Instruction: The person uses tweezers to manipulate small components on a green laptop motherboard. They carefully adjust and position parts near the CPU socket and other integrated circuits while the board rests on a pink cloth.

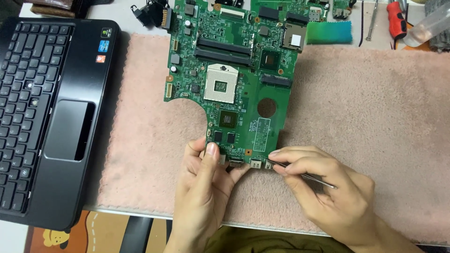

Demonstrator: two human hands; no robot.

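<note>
With the green motherboard [234, 79] lying flat on the pink fuzzy mat [375, 117] and only its near edge pinched, risk of slipping under a sideways push. Left hand [206, 187]: grip closed on the board's near edge beside the ports [255, 163], thumb pressed on top. Right hand [323, 187]: grip clamped on thin metal tweezers [304, 175], tip at the rightmost port on the near edge. Likely trouble: tip skidding off the port housing and scratching traces or knocking small parts nearby, caused by too much force or a shaky angle. Also possible: fibres of the mat catching under solder points on the underside, or static from the plush cloth reaching the bare chips. Bare processor socket [221, 83] open to dust and to anything dropped. Black laptop base [47, 117] just beside the mat on the left, well clear of the hands. Red-handled screwdriver [396, 19] and second green board [300, 7] at the far edge of the surface, out of the way.
</note>
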